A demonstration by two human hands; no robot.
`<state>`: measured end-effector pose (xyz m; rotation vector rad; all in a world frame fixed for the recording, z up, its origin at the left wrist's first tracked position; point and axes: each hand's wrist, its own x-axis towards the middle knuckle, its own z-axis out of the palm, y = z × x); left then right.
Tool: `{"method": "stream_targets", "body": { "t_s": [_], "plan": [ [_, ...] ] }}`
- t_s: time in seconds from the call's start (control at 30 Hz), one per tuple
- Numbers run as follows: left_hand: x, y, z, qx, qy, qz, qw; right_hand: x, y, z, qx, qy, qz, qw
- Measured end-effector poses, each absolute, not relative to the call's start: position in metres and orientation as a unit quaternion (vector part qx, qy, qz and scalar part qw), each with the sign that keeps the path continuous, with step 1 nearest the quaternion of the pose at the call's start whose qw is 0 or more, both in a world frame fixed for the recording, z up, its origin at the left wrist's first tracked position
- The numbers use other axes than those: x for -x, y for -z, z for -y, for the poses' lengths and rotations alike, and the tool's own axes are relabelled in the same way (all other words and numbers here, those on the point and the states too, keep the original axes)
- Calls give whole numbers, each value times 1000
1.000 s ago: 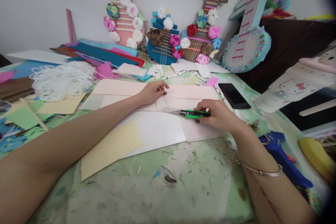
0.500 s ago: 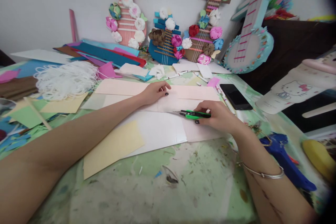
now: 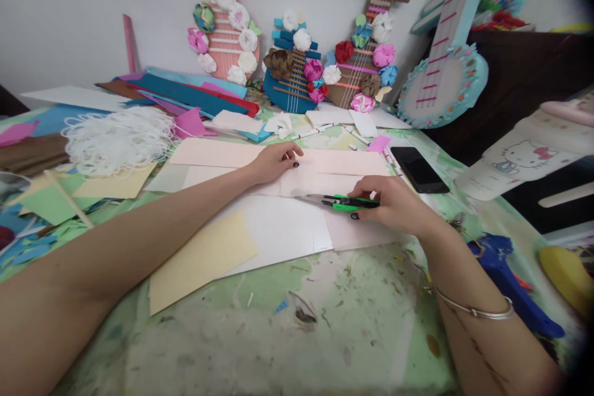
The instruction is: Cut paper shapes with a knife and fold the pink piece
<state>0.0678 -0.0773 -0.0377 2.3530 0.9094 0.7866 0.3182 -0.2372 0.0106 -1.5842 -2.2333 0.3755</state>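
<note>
My right hand (image 3: 394, 204) is closed around a green utility knife (image 3: 343, 202) whose blade tip lies flat on a pale pink paper sheet (image 3: 334, 164). My left hand (image 3: 273, 161) rests on the same pink sheet a little further back, fingers bent and pressing it down. The pink sheet lies over a white sheet (image 3: 278, 229). A cream sheet (image 3: 199, 260) lies partly under my left forearm.
A black phone (image 3: 419, 169) lies right of the pink sheet. A blue glue gun (image 3: 505, 278) sits by my right wrist. White string (image 3: 116, 139) is piled at the left. Several paper guitars with paper flowers (image 3: 297, 68) lean on the back wall. Coloured paper stacks (image 3: 185, 96) lie behind.
The knife and my right hand have slid slightly to the right along the pink sheet, with more blade showing. My left hand has stayed in place.
</note>
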Motion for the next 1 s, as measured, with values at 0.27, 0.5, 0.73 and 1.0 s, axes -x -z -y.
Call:
{"method": "stream_targets", "body": {
  "t_s": [0.27, 0.5, 0.73, 1.0],
  "plan": [
    [-68, 36, 79, -867, -286, -321, 253, -316, -12, 237, 576, -164, 780, 179],
    [-68, 37, 78, -864, -292, -321, 254, -310, -7, 235, 567, -159, 789, 176],
    [-69, 37, 78, -862, -296, -329, 248, -304, -6, 236, 557, -144, 800, 170],
    [-69, 37, 78, -861, -297, -332, 245, -308, -8, 237, 557, -131, 802, 170]
  ]
}}
